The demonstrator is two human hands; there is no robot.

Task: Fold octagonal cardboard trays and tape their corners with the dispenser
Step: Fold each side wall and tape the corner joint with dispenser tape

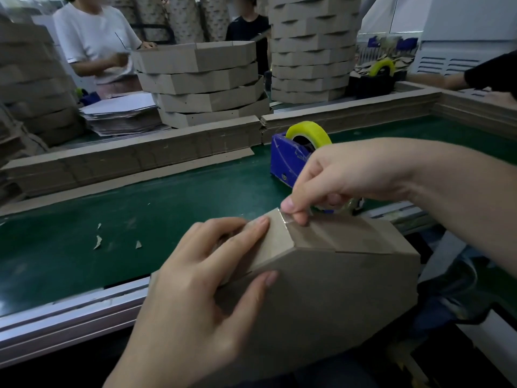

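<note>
A brown octagonal cardboard tray (330, 289) stands tilted on its side at the near edge of the green belt, its bottom facing me. My left hand (201, 278) grips its left folded wall, thumb on the bottom panel and fingers over the corner. My right hand (330, 180) pinches a strip of clear tape (288, 219) at the tray's top corner. Right behind that hand sits the blue tape dispenser (288, 161) with a yellow-green roll (307, 131); its cutter end is hidden by the hand.
A low cardboard wall (134, 161) borders the green belt (140, 208). Paper scraps (98, 242) lie on the belt. Stacks of folded trays (204, 82) and flat sheets (120, 116) stand behind. Two people work across; another dispenser (377, 77) sits far right.
</note>
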